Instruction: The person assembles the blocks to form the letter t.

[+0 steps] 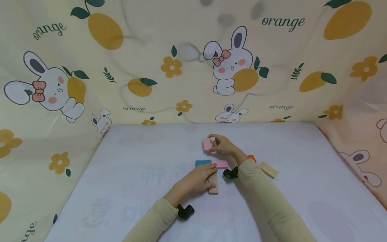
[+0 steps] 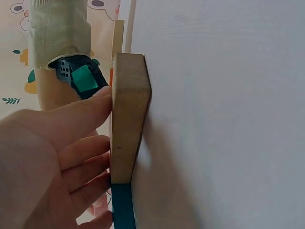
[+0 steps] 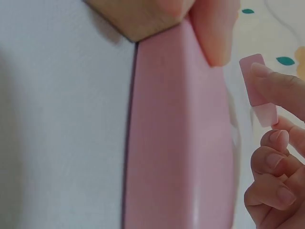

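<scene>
A small pink block (image 1: 207, 144) is pinched between the thumb and index finger of my right hand (image 1: 223, 145); the right wrist view shows its other fingers folded in. My left hand (image 1: 195, 178) lies over a natural wood block (image 2: 129, 114), thumb near one end and fingers stretched along it. That block meets a blue block (image 1: 203, 163) and a second pink block (image 1: 220, 164), which lie in a row across its far end, like a T. Left fingertips (image 3: 217, 45) touch this second pink block, and the left hand partly covers the wood block in the head view.
An orange block (image 1: 251, 158) shows partly behind the right forearm, with another natural wood block (image 1: 269, 170) to its right. All stand on a white tabletop (image 1: 127, 161). A printed cloth (image 1: 193, 84) closes off the back and sides.
</scene>
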`<state>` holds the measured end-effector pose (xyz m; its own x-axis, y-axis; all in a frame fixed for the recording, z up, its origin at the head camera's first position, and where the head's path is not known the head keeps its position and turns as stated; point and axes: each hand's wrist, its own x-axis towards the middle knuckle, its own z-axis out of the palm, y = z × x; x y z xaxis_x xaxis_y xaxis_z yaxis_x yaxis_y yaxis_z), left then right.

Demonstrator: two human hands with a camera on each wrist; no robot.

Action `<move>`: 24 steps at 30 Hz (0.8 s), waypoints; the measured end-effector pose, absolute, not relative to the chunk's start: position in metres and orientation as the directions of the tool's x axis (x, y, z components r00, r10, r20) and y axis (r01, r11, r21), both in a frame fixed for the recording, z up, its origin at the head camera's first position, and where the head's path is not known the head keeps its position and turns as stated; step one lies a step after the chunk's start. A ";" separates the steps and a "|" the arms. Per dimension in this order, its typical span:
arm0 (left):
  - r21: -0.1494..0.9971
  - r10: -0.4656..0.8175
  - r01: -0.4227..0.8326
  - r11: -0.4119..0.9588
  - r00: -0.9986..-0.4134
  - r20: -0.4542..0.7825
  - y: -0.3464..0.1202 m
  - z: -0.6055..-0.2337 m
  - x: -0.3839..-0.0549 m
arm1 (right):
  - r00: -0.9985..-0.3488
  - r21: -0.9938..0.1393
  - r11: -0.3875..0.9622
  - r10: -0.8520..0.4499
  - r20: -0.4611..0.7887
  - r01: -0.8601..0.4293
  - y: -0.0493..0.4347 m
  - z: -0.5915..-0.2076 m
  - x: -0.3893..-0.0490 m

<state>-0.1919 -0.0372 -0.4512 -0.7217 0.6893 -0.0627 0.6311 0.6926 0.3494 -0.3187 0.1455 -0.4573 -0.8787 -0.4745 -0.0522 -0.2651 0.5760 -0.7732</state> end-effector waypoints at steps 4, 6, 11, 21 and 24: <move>0.349 0.690 0.633 0.692 -0.721 -0.062 -0.037 -0.451 -0.191 | -0.884 -0.777 0.570 -0.466 -0.039 -0.266 0.145 -0.454 -0.316; 0.348 0.691 0.633 0.692 -0.721 -0.062 -0.037 -0.451 -0.192 | -0.886 -0.779 0.568 -0.462 -0.035 -0.266 0.145 -0.453 -0.315; 0.350 0.691 0.630 0.693 -0.719 -0.073 -0.037 -0.451 -0.192 | -0.886 -0.783 0.563 -0.463 -0.033 -0.265 0.146 -0.452 -0.312; 0.335 0.693 0.637 0.694 -0.717 -0.075 -0.036 -0.450 -0.191 | -0.888 -0.777 0.575 -0.457 -0.046 -0.256 0.148 -0.451 -0.308; 0.341 0.691 0.633 0.695 -0.718 -0.078 -0.036 -0.450 -0.190 | -0.891 -0.785 0.570 -0.451 -0.050 -0.244 0.148 -0.451 -0.305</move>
<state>-0.1901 -0.0364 -0.4505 -0.7183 0.6914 -0.0776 0.6326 0.6955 0.3407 -0.3054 0.1479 -0.4506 -0.8912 -0.4508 -0.0500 -0.2442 0.5698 -0.7847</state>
